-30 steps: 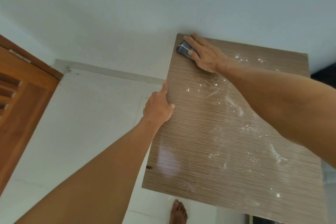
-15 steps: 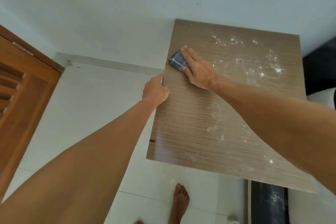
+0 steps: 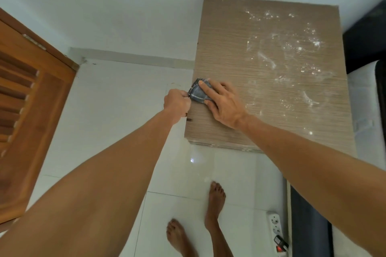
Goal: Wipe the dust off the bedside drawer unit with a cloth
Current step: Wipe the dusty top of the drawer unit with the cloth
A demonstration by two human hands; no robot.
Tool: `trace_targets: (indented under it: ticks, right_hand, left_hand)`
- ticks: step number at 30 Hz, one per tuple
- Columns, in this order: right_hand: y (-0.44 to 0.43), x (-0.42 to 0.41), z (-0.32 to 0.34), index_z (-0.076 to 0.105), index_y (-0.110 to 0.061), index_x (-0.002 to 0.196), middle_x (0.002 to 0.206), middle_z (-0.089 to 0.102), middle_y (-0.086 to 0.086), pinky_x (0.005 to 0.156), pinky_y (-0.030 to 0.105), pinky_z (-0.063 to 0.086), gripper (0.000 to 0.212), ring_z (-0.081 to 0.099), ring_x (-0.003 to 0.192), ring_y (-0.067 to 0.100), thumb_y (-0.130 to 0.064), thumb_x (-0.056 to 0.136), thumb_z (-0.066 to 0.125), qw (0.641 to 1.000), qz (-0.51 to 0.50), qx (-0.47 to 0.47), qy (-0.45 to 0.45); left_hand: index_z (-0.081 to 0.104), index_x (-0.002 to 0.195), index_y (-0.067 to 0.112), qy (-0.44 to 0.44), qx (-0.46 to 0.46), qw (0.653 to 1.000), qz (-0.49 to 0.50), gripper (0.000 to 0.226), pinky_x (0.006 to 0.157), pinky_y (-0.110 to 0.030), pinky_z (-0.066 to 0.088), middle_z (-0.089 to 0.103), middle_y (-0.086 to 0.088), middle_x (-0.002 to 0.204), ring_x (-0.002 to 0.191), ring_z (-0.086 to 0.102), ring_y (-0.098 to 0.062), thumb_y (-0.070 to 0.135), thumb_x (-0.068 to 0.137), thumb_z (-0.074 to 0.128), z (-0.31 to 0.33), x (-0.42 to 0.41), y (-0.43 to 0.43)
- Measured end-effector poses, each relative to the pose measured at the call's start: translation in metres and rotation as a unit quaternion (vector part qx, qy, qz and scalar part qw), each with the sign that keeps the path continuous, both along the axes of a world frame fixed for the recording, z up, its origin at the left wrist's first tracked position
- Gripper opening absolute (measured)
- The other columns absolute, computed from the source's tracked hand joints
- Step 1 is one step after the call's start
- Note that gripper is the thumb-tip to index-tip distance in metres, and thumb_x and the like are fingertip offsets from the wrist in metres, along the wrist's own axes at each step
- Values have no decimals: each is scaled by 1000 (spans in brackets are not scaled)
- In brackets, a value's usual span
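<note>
— Cloth [image 3: 198, 92]: how is it gripped, and where on the drawer unit [image 3: 269, 73] is it found?

— It is pressed flat at the unit's left edge, nearer the front than the wall, under the spread fingers of the right hand [image 3: 222, 101]. Its left corner, at the unit's edge, is pinched by the curled grip of the left hand [image 3: 177, 104], which is held just off the unit's side.

— And what is seen further out across the unit?

— White dust [image 3: 292, 52] is scattered over the right and rear parts of the top; the strip along the left edge is seen largely clean. Left of the unit, a wooden door [image 3: 31, 110] is seen. In front of the unit, bare feet [image 3: 216, 200] are planted on the white tiled floor [image 3: 117, 110], and a power strip [image 3: 276, 229] is laid at the front right.
</note>
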State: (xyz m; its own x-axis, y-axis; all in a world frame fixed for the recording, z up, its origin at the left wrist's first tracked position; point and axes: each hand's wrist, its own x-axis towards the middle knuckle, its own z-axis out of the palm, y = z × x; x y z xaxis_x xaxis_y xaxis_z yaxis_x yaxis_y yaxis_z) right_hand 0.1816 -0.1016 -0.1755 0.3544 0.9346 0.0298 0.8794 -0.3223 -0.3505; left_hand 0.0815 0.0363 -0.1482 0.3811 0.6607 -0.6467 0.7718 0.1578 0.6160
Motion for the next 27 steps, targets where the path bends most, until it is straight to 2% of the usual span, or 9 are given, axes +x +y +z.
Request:
trace_targets:
  ticks: [5,7,10,12,15,17,19,24,27]
  right_hand:
    - [-24,-39,0,46,-10,142,132,56,17,90,44,43,51,56,94,34,-28,94,45,1000,0,28,-6]
    - [-30,-52,0,49,-8,140,129,57,19,87,44,45,51,56,92,34,-25,93,48,999,2,38,1]
    - [-38,-69,0,49,-6,139,127,57,21,84,46,48,52,57,90,36,-18,89,55,999,-4,48,4]
    - [-45,-84,2,48,-5,139,128,56,21,83,47,49,53,56,89,37,-11,88,59,998,-15,53,17]
    - [-56,-105,5,48,-4,138,127,55,21,82,48,52,55,57,91,38,-4,85,62,999,-2,43,32]
    - [-64,-112,8,52,-4,134,121,57,20,78,48,53,57,60,88,36,-1,79,64,998,49,30,24]
    - [-72,-112,14,55,-3,130,115,60,18,78,45,54,56,61,89,34,2,75,66,996,81,30,18]
    - [-73,-86,30,51,-2,136,123,57,20,88,48,53,54,58,104,36,0,82,61,992,-82,79,61]
    - [-65,-77,31,51,-1,136,123,57,22,91,51,50,53,57,105,40,0,84,60,991,-113,50,56]
  left_hand:
    - [69,107,9,-23,-51,998,23,26,78,-41,60,66,-15,110,96,66,-29,-2,91,52,1,-21,-9]
    - [69,105,8,-28,-55,997,37,26,75,-39,60,66,-16,112,97,66,-29,-4,90,51,3,-26,-12]
    - [67,101,7,-38,-63,996,45,24,59,-31,57,66,-16,111,95,67,-30,-4,91,49,9,-35,-17]
    - [67,101,7,-43,-68,996,44,23,55,-29,56,67,-15,109,91,69,-30,-1,92,47,14,-42,-21]
    - [65,91,9,-45,-74,996,25,22,58,-30,56,69,-14,106,89,69,-29,0,93,45,20,-51,-25]
    - [61,79,14,-45,-74,996,13,26,60,-29,54,69,-13,104,90,69,-29,1,93,43,24,-57,-29]
    - [59,77,15,-45,-70,997,6,26,61,-29,54,69,-12,104,92,68,-29,1,93,44,25,-61,-33]
    - [58,95,13,-50,-67,996,-22,14,62,-25,51,65,-8,106,97,66,-26,3,96,49,27,-69,-37]
    - [61,109,11,-43,-53,997,-40,20,69,-26,52,62,-8,111,100,64,-26,2,95,50,27,-69,-38]
